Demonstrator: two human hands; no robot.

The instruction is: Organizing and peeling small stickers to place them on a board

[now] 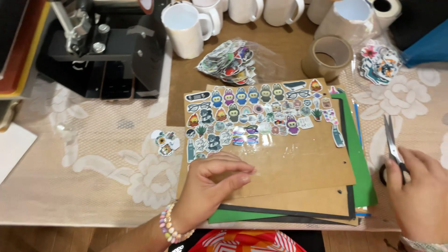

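My left hand (210, 179) presses flat, fingers together, on the board (298, 163); right of it, my right hand (417, 189) grips one pair of scissors (392, 142).

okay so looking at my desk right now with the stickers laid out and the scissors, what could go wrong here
1. The left hand presses the clear film over the stickers; a slip could shift them or wrinkle the film.
2. The right hand is on the scissors, whose blades point toward the board; a careless lift might nick the film.
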